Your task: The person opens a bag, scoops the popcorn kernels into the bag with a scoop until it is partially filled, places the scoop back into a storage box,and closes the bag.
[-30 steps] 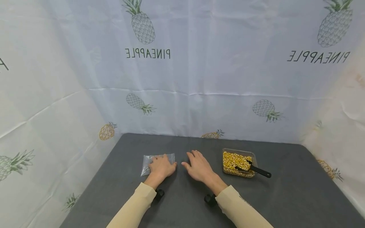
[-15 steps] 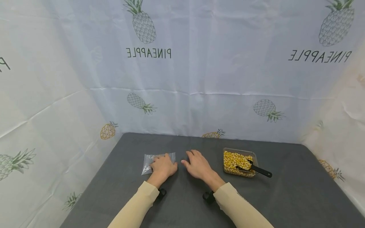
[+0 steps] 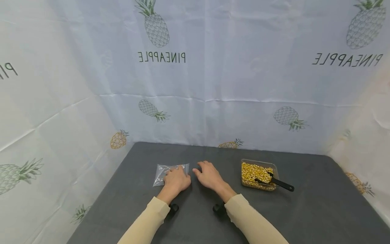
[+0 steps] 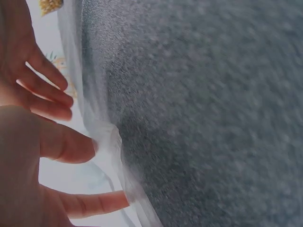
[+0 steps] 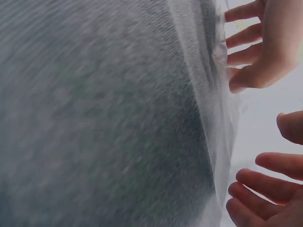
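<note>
A clear plastic bag [image 3: 160,177] lies flat on the dark table. My left hand [image 3: 177,180] rests on its right part, covering some of it. In the left wrist view that hand's thumb and a finger reach the film of the bag [image 4: 112,142], fingers fairly straight. My right hand [image 3: 209,176] hovers just right of the bag with nothing in it. Its fingers spread loosely near the bag's edge in the right wrist view. To the right stands a clear rectangular container [image 3: 245,183] of yellow corn kernels [image 3: 253,171], and a black scoop [image 3: 283,184] sits in it.
The scoop's handle sticks out over the container's right side. Behind the dark grey table [image 3: 317,203] hangs a white pineapple-print curtain [image 3: 201,74], which also runs along both sides.
My right hand has drifted a little left, closer to the bag and the left hand. The left hand stays on the bag. The head view has turned slightly left.
</note>
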### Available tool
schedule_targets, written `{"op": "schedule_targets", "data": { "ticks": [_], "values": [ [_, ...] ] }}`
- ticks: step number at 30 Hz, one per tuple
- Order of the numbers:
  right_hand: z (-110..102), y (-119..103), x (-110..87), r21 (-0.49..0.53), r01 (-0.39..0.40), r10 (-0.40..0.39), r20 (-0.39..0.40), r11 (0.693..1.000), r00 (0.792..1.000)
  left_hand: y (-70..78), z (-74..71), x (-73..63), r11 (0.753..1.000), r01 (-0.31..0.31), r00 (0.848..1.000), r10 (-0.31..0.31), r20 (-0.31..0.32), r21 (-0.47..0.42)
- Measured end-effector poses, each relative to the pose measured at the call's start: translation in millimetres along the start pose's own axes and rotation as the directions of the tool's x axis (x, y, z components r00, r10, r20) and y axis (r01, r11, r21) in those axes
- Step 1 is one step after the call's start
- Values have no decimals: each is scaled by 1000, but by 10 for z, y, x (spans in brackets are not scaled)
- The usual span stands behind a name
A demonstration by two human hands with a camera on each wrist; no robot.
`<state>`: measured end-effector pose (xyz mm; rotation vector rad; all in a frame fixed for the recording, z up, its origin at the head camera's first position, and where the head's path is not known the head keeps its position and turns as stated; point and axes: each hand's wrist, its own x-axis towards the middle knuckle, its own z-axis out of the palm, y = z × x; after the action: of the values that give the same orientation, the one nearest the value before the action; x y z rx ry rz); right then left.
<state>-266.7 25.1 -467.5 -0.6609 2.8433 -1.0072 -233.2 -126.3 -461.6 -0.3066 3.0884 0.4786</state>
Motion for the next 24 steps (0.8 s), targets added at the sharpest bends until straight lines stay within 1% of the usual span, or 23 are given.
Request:
{"op": "schedule_targets", "data": {
  "ticks": [7, 10, 12, 14, 16, 19, 21, 24],
  "values": [
    [35, -11, 73, 75, 37, -36, -18, 996, 999, -37, -20, -30, 999, -42, 999, 42, -8, -8],
    [64, -16, 91, 83, 38, -36, -18, 996, 999, -48, -25, -41, 998, -54, 998, 54, -12, -16],
    [90, -13, 108, 85, 51, -49, -28, 995, 998, -50, -22, -47, 998, -56, 998, 55, -17, -25],
    [106, -14, 126, 75, 70, -67, -39, 995, 997, -50, -11, -54, 998, -49, 999, 48, -20, -49],
    [114, -22, 144, 80, 80, -76, -45, 994, 996, -45, 0, -59, 995, -39, 999, 37, -18, -90],
    [122, -35, 167, 80, 83, -80, -34, 993, 996, -33, 17, -71, 988, -23, 1000, 23, -2, -151],
    [135, -39, 184, 87, 74, -72, -19, 993, 997, -27, 19, -78, 986, -14, 1000, 16, 10, -166],
    [145, -17, 198, 82, 58, -58, -4, 995, 998, -7, 27, -76, 987, -5, 1000, 9, 23, -162]
  ]
}}
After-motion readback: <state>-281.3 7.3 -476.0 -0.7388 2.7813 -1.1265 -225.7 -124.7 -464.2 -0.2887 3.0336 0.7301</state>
